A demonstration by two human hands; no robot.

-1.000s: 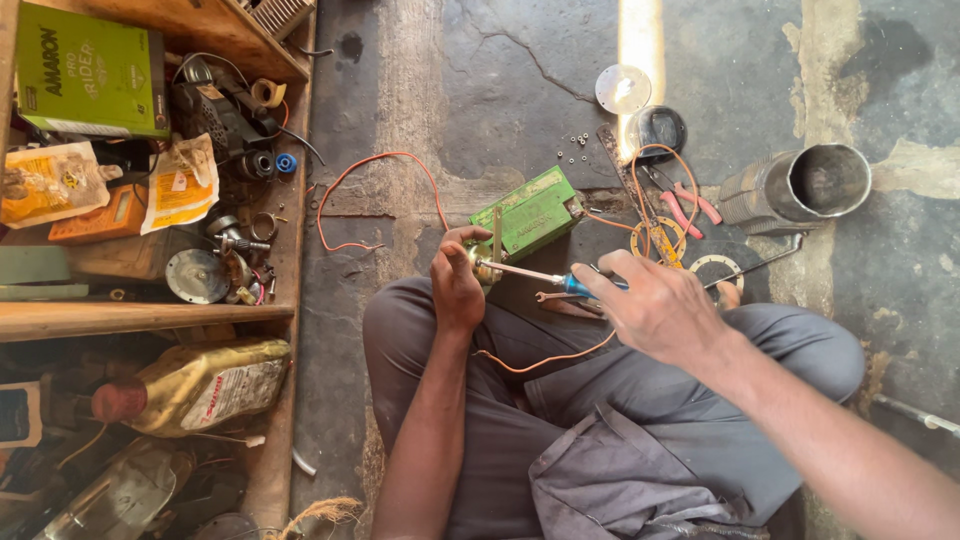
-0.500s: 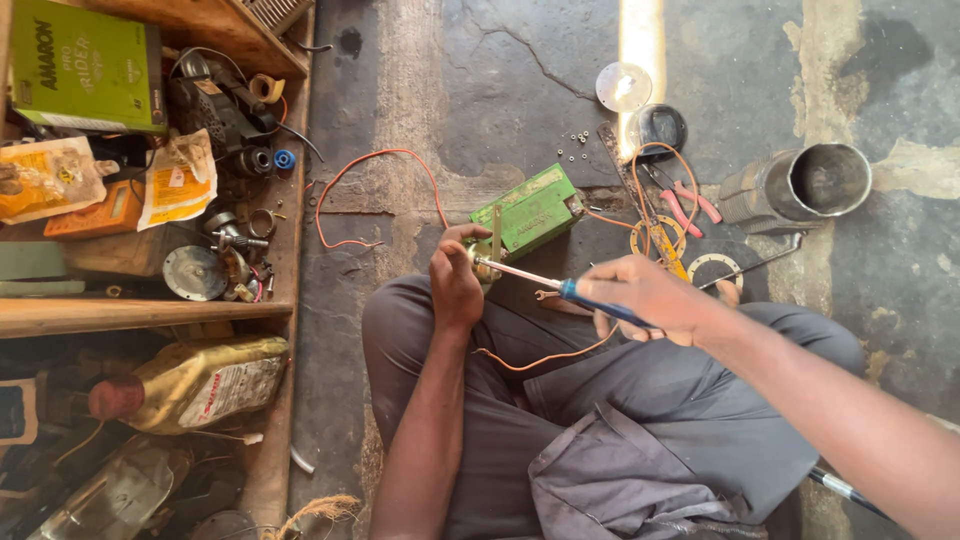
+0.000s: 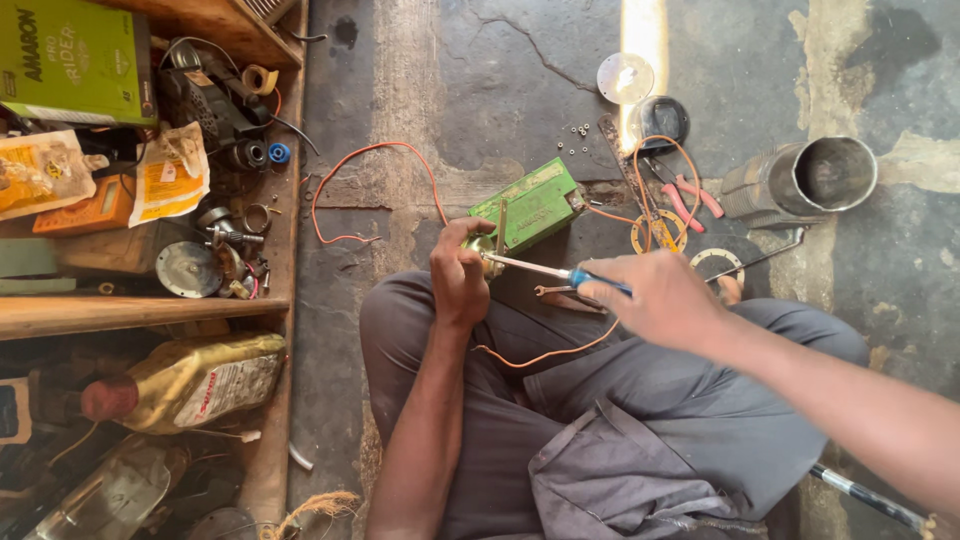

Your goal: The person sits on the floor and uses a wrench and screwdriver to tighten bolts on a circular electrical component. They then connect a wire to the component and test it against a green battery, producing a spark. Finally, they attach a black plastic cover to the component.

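My left hand (image 3: 458,280) is closed around a small brass-coloured metal part (image 3: 481,245) held over my knee. My right hand (image 3: 655,297) grips a blue-handled screwdriver (image 3: 556,272), and its shaft points left with the tip at that part. Just beyond the part lies a small green box-shaped unit (image 3: 534,205) on the concrete floor. An orange wire (image 3: 545,357) runs under my hands across my grey trousers.
A wooden shelf (image 3: 140,310) at the left holds a green carton (image 3: 75,62), packets and metal parts. On the floor lie an orange wire loop (image 3: 372,150), red-handled pliers (image 3: 688,195), small screws (image 3: 578,135), a round lens (image 3: 625,78) and a metal cylinder (image 3: 805,180). An oil bottle (image 3: 195,380) lies below the shelf.
My right hand has slid a little down and right along the screwdriver. My left hand and the part have stayed in place.
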